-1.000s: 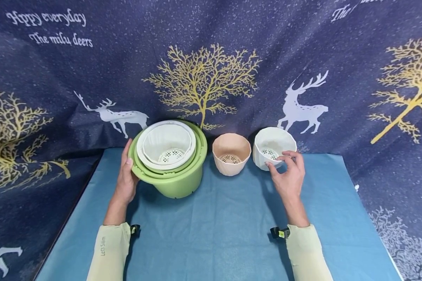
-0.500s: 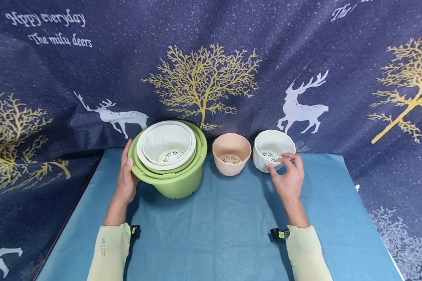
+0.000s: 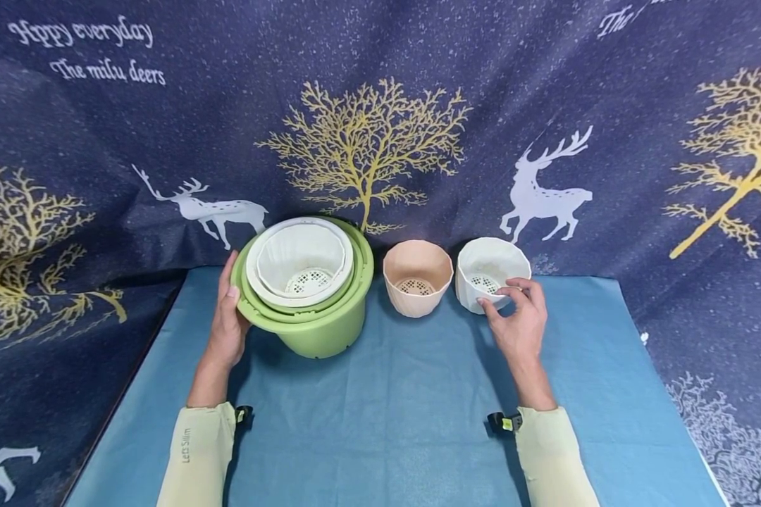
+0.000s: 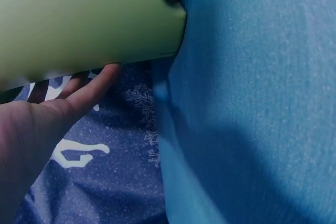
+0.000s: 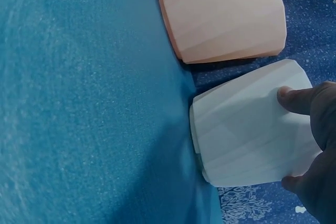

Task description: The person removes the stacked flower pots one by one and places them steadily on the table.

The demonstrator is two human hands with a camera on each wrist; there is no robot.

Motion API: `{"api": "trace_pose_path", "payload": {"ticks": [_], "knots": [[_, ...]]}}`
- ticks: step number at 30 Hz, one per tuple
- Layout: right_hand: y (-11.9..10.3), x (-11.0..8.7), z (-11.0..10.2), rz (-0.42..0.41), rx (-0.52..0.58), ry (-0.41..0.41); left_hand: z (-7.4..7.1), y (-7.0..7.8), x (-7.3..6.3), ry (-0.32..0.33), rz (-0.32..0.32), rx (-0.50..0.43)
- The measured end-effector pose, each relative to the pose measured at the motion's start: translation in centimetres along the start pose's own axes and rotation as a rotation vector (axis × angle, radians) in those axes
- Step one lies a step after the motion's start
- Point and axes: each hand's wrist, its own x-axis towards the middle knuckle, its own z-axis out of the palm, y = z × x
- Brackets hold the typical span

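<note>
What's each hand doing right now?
Left hand: closed, holding the green pot by its rim.
Right hand: closed, pinching the rightmost pot.

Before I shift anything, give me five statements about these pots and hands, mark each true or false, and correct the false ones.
1. The right hand grips the rim of the rightmost white pot. True.
2. The pink pot has holes in its base. True.
3. The pink pot is nested inside the rightmost white pot. False: it stands to the left of that pot.
4. The left hand touches the large green pot. True.
5. Every white pot is outside the large green pot. False: the nested white pot sits within it.
</note>
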Motion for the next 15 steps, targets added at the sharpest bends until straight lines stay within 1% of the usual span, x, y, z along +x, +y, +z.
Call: {"api": "trace_pose_path", "payload": {"ticks": [5,15], "knots": [[0.05,-0.07,-0.02,-0.007,-0.012,-0.004,0.02,0.01,0.02,0.001,0.0,0.008],[-0.03,-0.1,-0.06,-0.02,-0.003,0.001,0.02,-0.06,0.07,0.009,-0.001,0.007]]}}
